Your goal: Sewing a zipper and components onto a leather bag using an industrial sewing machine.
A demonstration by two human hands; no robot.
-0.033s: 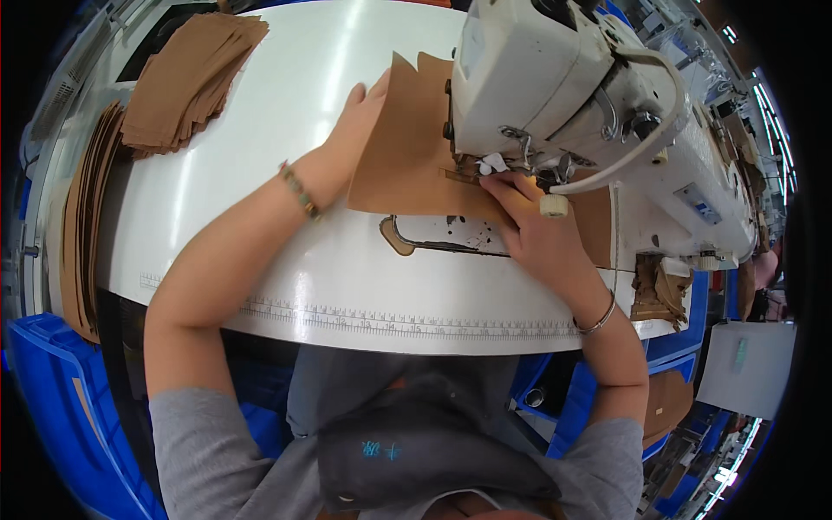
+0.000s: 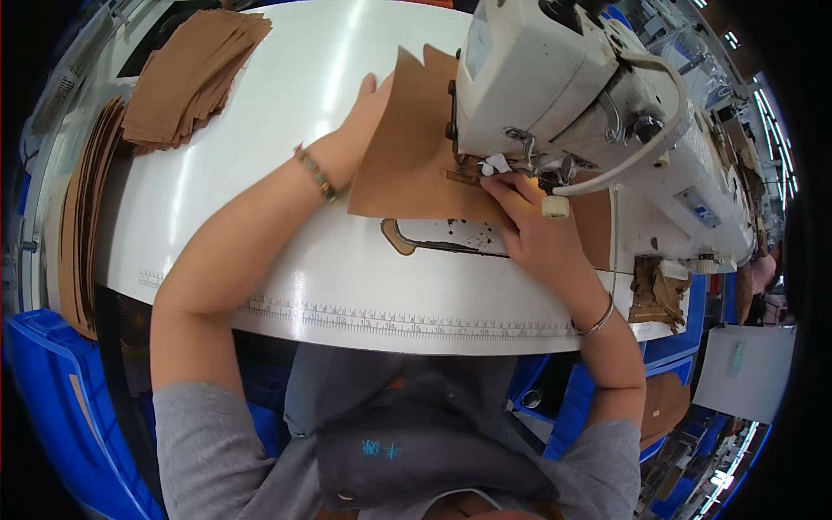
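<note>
Item, as I see it: one thin brown panel [image 2: 403, 165], matt, smooth. Twelve-o'clock edge notched between points; nine-o'clock edge raised; three-o'clock side hidden beneath a white sewing machine's [image 2: 520, 82] head. Narrow dark-outlined rectangle [image 2: 461, 177] at about four o'clock.

Smooth matt brown sheet [image 2: 403, 169], glossy white tabletop [image 2: 286, 130], matt cloth sleeve [image 2: 201, 438]

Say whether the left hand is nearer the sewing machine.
No, the right hand is by the sewing machine, while the left hand is at the edge of the brown sheet.
</note>
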